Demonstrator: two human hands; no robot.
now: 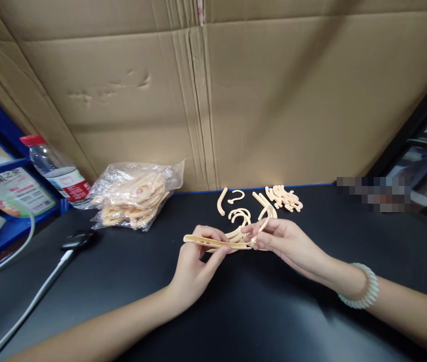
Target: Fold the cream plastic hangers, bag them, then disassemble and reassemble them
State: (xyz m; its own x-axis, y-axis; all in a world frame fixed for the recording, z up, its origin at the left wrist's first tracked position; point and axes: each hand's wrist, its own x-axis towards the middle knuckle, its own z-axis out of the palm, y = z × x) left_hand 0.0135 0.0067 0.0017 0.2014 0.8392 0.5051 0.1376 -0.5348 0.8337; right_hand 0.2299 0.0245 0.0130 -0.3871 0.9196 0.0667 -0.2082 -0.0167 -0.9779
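My left hand (195, 264) pinches a long, flat beige plastic strip (213, 243) and holds it level above the black table (236, 311). My right hand (285, 241) grips the strip's right end together with a thin curved beige piece (264, 221) that rises from my fingers. Just behind my hands lie loose beige hook-shaped pieces (239, 216). A small pile of the same parts (284, 197) sits further back on the right.
A clear plastic bag of beige parts (134, 198) lies at the back left, beside a water bottle with a red cap (57, 171). A white cable with a black plug (47, 281) crosses the left side. A cardboard wall (213, 100) stands behind.
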